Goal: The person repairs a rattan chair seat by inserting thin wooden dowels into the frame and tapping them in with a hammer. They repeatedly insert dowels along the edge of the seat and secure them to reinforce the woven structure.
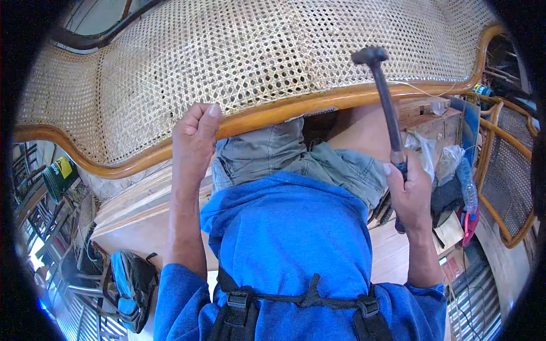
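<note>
My right hand (410, 190) is wrapped round the grip of a hammer (388, 108), whose dark head is raised over the woven cane panel (250, 62). Beside the near edge of that panel is my left hand (196, 128), its fingers curled in and the thumb pressed against them. Whatever it may pinch is too small or hidden to make out. The panel fills a curved, varnished wooden frame (267, 112) that lies across in front of me, over my knees. A loose pale cane strand (418, 89) sticks out near the frame on the right.
Stacked wooden boards (136, 196) lie to the left, with a blue and black backpack (129, 290) below them. A green can (60, 176) stands at far left. Plastic bags and a clear bottle (467, 184) lie on the right, beside another cane-panelled frame (509, 187).
</note>
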{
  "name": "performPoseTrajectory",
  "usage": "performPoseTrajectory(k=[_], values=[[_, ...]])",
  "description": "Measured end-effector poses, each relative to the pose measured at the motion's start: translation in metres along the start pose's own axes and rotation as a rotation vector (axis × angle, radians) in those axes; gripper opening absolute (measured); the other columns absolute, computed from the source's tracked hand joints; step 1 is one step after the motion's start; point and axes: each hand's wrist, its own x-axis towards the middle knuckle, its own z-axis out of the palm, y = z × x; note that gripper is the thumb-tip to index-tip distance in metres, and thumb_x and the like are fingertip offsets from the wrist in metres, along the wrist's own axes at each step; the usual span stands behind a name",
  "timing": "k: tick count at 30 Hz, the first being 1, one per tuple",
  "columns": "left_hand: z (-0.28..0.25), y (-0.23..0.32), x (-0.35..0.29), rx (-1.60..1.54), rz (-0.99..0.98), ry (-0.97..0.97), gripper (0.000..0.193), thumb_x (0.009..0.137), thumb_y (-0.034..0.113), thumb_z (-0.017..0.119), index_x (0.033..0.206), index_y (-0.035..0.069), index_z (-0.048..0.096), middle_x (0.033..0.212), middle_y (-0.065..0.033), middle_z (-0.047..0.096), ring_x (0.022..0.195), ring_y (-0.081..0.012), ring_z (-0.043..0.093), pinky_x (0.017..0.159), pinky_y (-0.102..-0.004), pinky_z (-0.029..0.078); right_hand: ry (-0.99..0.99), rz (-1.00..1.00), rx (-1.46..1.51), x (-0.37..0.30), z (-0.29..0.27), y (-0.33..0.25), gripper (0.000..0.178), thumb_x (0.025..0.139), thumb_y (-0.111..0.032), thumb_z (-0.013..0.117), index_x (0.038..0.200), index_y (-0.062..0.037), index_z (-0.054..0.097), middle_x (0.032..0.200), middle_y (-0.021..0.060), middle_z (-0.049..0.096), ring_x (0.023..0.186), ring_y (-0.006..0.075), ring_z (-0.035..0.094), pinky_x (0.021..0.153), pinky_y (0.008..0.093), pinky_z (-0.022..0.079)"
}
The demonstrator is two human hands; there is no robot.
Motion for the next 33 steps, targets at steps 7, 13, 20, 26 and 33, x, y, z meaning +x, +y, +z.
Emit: performPoseTrajectory(k=[7, 13, 20, 26, 33], values=[[0.003, 0.004, 0.001, 0.080, -0.015, 0.021, 0.023, 0.090, 0.027, 0.056, 0.087, 0.004, 0.060, 0.062, 0.0064, 0.046, 0.051, -0.0023, 0.037, 0.045, -0.0198, 0.031, -0.069, 0.019, -0.170, 0.005, 0.023, 0.034, 0.026, 0.083, -0.021, 0.062, 0.101, -0.0041, 0.054, 0.076, 0.0185, 0.059, 0.069, 0.0373, 0.059, 0.062, 0.0415, 0.046], [0.037, 0.026, 0.008, 0.502, 0.296, -0.099, 0.032, 0.087, 0.026, 0.058, 0.110, 0.004, 0.057, 0.078, -0.0083, 0.065, 0.070, -0.0195, 0.062, 0.070, -0.0306, 0.049, -0.021, 0.109, 0.106, -0.006, 0.026, 0.043, 0.024, 0.085, -0.022, 0.061, 0.098, -0.0033, 0.053, 0.074, 0.0109, 0.055, 0.068, 0.0214, 0.055, 0.063, 0.0337, 0.045], [0.116, 0.054, 0.000, 0.712, 0.499, -0.465, 0.035, 0.089, 0.028, 0.052, 0.114, 0.004, 0.053, 0.087, -0.0247, 0.061, 0.081, -0.0369, 0.061, 0.067, -0.0435, 0.048, 0.047, 0.049, 0.079, -0.027, 0.031, 0.048, 0.027, 0.082, -0.020, 0.065, 0.102, -0.0051, 0.054, 0.079, 0.0108, 0.057, 0.070, 0.0226, 0.056, 0.065, 0.0317, 0.046], [0.045, 0.034, -0.025, -0.182, -0.021, -0.137, 0.027, 0.089, 0.011, 0.048, 0.114, 0.004, 0.053, 0.085, -0.0007, 0.055, 0.060, -0.0065, 0.048, 0.052, -0.0188, 0.040, -0.065, -0.369, -0.081, -0.025, 0.050, 0.047, 0.039, 0.071, -0.021, 0.071, 0.105, -0.0099, 0.056, 0.090, 0.0109, 0.061, 0.080, 0.0305, 0.060, 0.069, 0.0373, 0.049], [0.035, 0.045, -0.045, -0.501, -0.007, -0.324, 0.031, 0.090, 0.007, 0.047, 0.121, 0.004, 0.047, 0.105, -0.0086, 0.058, 0.074, -0.0132, 0.061, 0.054, -0.0205, 0.048, -0.030, -0.624, 0.074, 0.013, 0.069, 0.014, 0.033, 0.072, -0.016, 0.069, 0.103, -0.0063, 0.060, 0.094, 0.0136, 0.060, 0.086, 0.0310, 0.057, 0.076, 0.0378, 0.047]])
